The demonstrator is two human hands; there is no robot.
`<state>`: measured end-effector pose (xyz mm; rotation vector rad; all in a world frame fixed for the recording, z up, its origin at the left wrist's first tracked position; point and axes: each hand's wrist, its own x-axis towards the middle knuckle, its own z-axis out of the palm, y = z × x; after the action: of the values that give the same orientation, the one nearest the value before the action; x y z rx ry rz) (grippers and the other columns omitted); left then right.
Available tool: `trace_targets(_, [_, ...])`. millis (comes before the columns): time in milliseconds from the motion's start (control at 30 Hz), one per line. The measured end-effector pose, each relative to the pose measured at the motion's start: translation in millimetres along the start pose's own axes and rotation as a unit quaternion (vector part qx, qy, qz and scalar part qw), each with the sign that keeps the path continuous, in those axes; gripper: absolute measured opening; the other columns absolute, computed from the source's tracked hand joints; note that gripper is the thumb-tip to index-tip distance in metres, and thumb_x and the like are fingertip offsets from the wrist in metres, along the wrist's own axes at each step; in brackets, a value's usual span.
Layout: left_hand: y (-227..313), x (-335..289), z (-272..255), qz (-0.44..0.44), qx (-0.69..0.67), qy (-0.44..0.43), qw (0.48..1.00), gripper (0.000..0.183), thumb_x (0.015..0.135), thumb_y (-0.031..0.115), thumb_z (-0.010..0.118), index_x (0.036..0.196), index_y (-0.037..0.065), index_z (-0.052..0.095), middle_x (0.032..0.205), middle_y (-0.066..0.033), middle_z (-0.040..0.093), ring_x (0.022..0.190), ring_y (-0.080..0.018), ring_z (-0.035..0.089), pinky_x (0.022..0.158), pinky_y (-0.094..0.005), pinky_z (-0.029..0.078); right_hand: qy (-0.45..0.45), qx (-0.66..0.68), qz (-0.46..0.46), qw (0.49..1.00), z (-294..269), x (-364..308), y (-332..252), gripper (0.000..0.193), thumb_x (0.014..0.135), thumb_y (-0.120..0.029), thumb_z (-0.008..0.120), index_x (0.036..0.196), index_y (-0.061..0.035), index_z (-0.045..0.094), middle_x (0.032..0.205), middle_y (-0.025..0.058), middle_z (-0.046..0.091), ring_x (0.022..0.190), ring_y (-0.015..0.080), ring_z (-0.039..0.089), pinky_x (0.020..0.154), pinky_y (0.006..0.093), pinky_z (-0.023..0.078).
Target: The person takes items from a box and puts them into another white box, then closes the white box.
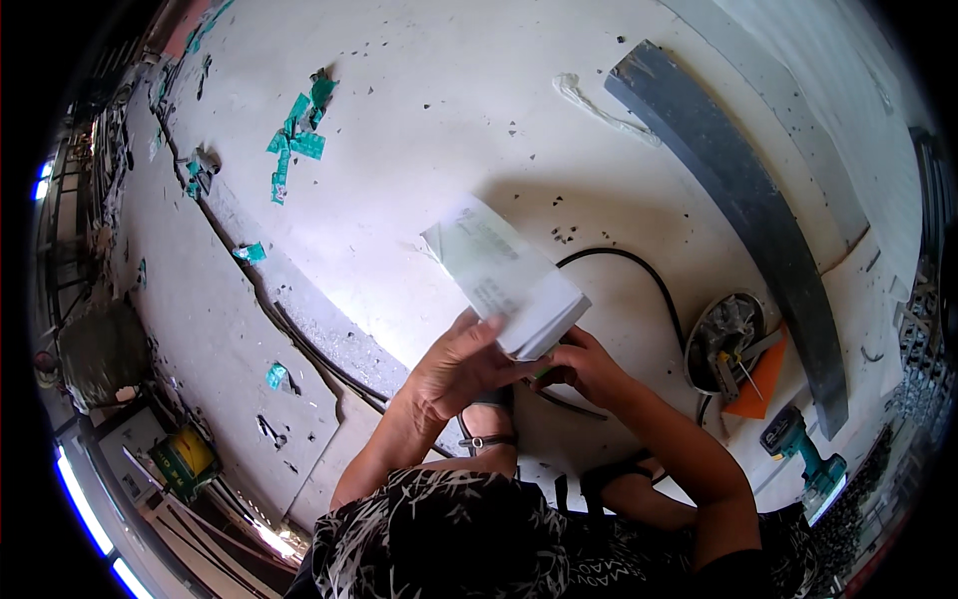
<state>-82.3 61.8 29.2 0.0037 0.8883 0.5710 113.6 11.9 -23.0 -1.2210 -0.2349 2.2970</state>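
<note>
1. Your left hand grips the near end of a white rectangular packet, thumb on top.
2. Your right hand curls at its near right corner; whether it grips, I cannot tell.
3. You hold the packet above the off-white floor.
4. Toward the floor's right edge lies a long dark-grey bar.

A white printed packet slants between left hand and right hand.

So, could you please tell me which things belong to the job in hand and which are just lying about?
In hand: white printed packet, in the left hand, right hand at its near end.
Seemingly just lying about: long dark bar, power drill, green scraps.
</note>
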Motion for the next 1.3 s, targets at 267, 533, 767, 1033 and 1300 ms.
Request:
trace_targets(267, [-9, -3, 6, -0.001, 0.039, 0.022, 0.999, 0.071, 0.082, 0.02, 0.072, 0.135, -0.007, 0.034, 0.124, -0.0238, 0.051, 0.113, -0.0379, 0.057, 0.098, -0.0524, 0.048, 0.064, -0.186, -0.027, 0.98, 1, -20, -13, 0.045, 0.079, -0.019, 0.071, 0.116, 0.0024, 0.056, 0.089, 0.0081, 0.065, 0.081, 0.0186, 0.065, 0.068, 0.0301, 0.055])
trace_targets(533, [-28, 6, -5, 0.048, 0.09, 0.065, 0.993, 0.063, 0.082, 0.013, 0.07, 0.132, -0.007, 0.036, 0.121, -0.0211, 0.053, 0.11, -0.0328, 0.058, 0.097, -0.0487, 0.049, 0.102, -0.215, -0.029, 0.971, 4, -47, -1, 0.031, 0.075, -0.013, 0.071, 0.098, -0.0007, 0.053, 0.087, 0.0069, 0.062, 0.079, 0.0157, 0.063, 0.068, 0.0288, 0.052])
trace_targets(767, [-23, 10, -10, 0.025, 0.099, 0.082, 0.991, 0.067, 0.081, 0.011, 0.071, 0.134, -0.005, 0.035, 0.122, -0.0192, 0.053, 0.109, -0.0317, 0.058, 0.095, -0.0464, 0.05, 0.161, -0.503, -0.156, 0.835, 10, -58, -3, 0.035, 0.075, -0.022, 0.072, 0.097, -0.0012, 0.054, 0.083, 0.0159, 0.06, 0.073, 0.0303, 0.061, 0.069, 0.0381, 0.049])
trace_targets(1033, [-30, 12, -12, 0.032, 0.145, 0.092, 0.985, 0.067, 0.08, 0.015, 0.072, 0.135, -0.001, 0.037, 0.119, -0.0181, 0.055, 0.105, -0.0256, 0.059, 0.087, -0.0358, 0.053, 0.139, -0.427, -0.163, 0.878, 30, -61, -41, 0.044, 0.076, -0.02, 0.072, 0.11, -0.0022, 0.051, 0.084, 0.0133, 0.06, 0.082, 0.0245, 0.064, 0.073, 0.0368, 0.049])
trace_targets(1300, [-30, 17, -19, 0.043, 0.215, 0.094, 0.971, 0.064, 0.081, 0.015, 0.071, 0.135, 0.0, 0.039, 0.111, -0.0141, 0.057, 0.092, -0.0184, 0.059, 0.077, -0.0289, 0.051, 0.004, -0.263, -0.162, 0.951, 3, -28, -41, 0.056, 0.07, -0.026, 0.08, 0.112, -0.0023, 0.052, 0.083, 0.0122, 0.062, 0.079, 0.0234, 0.064, 0.076, 0.0339, 0.05])
